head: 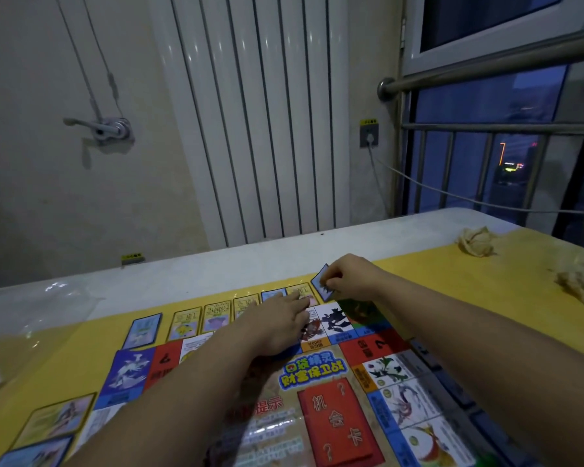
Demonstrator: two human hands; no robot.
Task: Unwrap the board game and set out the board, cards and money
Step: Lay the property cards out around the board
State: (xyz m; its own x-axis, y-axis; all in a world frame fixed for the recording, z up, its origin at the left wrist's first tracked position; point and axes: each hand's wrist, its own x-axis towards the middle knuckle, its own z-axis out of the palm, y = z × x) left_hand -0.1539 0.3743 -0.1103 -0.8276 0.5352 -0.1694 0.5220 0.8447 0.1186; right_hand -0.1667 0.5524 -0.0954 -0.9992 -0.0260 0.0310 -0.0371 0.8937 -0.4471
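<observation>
The colourful game board (321,375) lies flat on the yellow table. A row of cards (216,315) runs along its far edge, and more cards (58,419) lie along its left side. My right hand (351,276) pinches a blue-backed card (321,284), tilted up at the right end of the far row. My left hand (280,323) rests flat with fingers straight on the board's far edge, its fingertips touching a card in the row. A red card-space (338,423) is printed at the board's centre.
Clear plastic wrap (38,308) lies crumpled at the table's far left. Two crumpled cloths (476,244) (580,288) sit at the far right. A radiator, a wall socket with a cord and a window railing stand behind the table.
</observation>
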